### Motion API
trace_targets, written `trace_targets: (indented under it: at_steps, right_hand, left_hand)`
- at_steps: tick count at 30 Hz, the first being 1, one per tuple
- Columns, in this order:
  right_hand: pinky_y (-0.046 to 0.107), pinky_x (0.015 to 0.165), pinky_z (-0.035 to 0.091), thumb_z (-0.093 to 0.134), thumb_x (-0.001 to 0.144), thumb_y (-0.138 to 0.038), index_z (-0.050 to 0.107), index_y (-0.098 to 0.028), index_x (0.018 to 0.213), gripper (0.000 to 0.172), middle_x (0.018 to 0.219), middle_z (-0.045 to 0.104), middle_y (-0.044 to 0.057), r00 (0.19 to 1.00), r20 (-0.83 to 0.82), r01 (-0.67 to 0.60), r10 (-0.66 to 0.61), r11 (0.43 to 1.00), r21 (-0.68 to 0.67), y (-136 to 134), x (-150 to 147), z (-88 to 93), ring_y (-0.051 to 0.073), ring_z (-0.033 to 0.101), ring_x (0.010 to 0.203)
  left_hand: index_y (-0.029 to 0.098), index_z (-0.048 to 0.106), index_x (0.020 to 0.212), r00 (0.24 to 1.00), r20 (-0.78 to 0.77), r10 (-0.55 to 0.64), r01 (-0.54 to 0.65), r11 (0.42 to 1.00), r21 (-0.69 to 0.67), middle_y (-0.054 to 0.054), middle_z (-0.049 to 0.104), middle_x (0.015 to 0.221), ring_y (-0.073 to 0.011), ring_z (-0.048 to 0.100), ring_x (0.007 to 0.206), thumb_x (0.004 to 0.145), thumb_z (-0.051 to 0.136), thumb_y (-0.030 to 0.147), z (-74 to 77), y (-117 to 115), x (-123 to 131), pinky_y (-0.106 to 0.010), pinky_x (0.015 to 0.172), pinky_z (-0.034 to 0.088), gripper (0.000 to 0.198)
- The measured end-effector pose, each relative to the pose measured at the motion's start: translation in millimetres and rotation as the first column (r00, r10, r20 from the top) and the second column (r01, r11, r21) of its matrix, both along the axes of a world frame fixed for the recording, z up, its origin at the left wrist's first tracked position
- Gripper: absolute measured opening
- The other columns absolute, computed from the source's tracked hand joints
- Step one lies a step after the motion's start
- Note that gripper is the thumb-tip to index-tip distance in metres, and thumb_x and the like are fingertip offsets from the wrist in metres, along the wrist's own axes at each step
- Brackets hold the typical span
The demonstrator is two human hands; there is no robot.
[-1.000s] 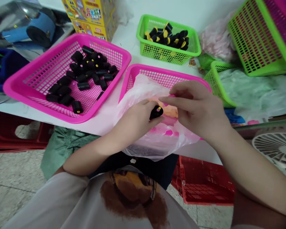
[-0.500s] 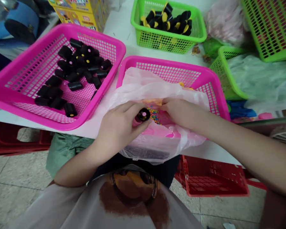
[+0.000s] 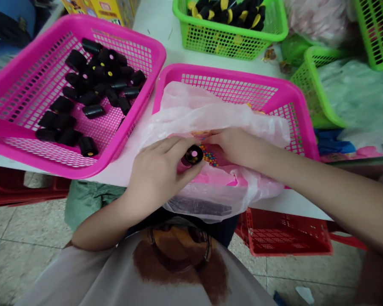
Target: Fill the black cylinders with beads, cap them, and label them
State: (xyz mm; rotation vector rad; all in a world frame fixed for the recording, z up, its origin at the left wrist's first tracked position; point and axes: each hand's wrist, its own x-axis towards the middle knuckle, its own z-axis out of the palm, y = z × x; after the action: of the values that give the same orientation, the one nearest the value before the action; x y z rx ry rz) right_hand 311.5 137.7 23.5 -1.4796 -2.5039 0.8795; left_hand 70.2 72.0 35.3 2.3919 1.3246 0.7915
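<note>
My left hand (image 3: 159, 172) is closed round a small black cylinder (image 3: 193, 155), whose open end faces up and shows a pink disc inside. Just to its right, small multicoloured beads (image 3: 210, 157) lie in a pinkish plastic bag (image 3: 198, 117). Over the beads, my right hand (image 3: 234, 146) points inward with its fingers drawn together. Its fingertips are partly hidden, and what they hold is too small to make out. The bag spreads across a pink basket (image 3: 290, 89) and hangs over the front edge of the table.
At left, another pink basket (image 3: 161, 55) holds several black cylinders (image 3: 94, 111). A green basket (image 3: 220, 44) of black and yellow pieces stands behind. Plastic bags (image 3: 364, 91) and green baskets crowd the right. Yellow boxes (image 3: 110, 12) are at the back left; a red crate (image 3: 287, 233) sits below the table.
My right hand has shifted slightly left and down among the beads. The left hand keeps the black cylinder in nearly the same place. The camera view has shifted a little.
</note>
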Motion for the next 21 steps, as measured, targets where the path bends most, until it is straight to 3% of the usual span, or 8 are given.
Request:
trace_targets:
  at_steps: [7, 12, 16, 21]
  right_hand:
    - [0.04, 0.095, 0.061, 0.067, 0.09, -0.017, 0.088, -0.03, 0.107, 0.03, 0.104, 0.087, 0.002, 0.999, -0.021, -0.036, 0.036, 0.999, -0.023, -3, 16, 12.4, 0.027, 0.08, 0.099]
    - [0.039, 0.088, 0.064, 0.063, 0.092, -0.014, 0.087, -0.033, 0.118, 0.04, 0.113, 0.086, 0.002, 0.99, -0.129, -0.032, 0.057, 0.982, 0.189, -28, 30, 38.6, 0.026, 0.08, 0.1]
    - [0.037, 0.081, 0.066, 0.064, 0.099, -0.015, 0.085, -0.04, 0.125, 0.042, 0.118, 0.084, 0.001, 0.971, -0.239, 0.051, 0.031, 0.942, 0.33, -46, 24, 58.7, 0.025, 0.079, 0.1]
    - [0.035, 0.091, 0.067, 0.059, 0.102, -0.014, 0.084, -0.041, 0.127, 0.045, 0.119, 0.079, 0.003, 0.965, -0.222, -0.017, 0.137, 0.881, 0.473, -44, 14, 54.6, 0.02, 0.078, 0.106]
  left_hand:
    - [0.023, 0.076, 0.126, 1.0, 0.008, 0.008, -0.008, 1.0, -0.003, -0.006, 0.085, 0.119, -0.0258, 0.08, 0.11, 0.104, 0.073, 0.038, -0.7, 1, 1, -0.038, 0.092, 0.061, 0.027]
    - [0.021, 0.076, 0.13, 1.0, -0.028, 0.005, -0.005, 1.0, -0.002, -0.008, 0.084, 0.121, -0.0284, 0.079, 0.112, 0.102, 0.076, 0.039, 2.0, 2, 5, -0.041, 0.098, 0.06, 0.033]
    - [0.019, 0.076, 0.13, 0.998, -0.066, -0.017, 0.018, 1.0, 0.002, -0.009, 0.084, 0.117, -0.0293, 0.078, 0.109, 0.102, 0.077, 0.036, 5.9, 4, 15, -0.042, 0.097, 0.059, 0.033]
    - [0.016, 0.077, 0.123, 0.993, -0.117, -0.015, 0.014, 1.0, -0.007, -0.01, 0.084, 0.108, -0.0301, 0.078, 0.101, 0.1, 0.078, 0.038, 5.8, 7, 24, -0.043, 0.091, 0.058, 0.032]
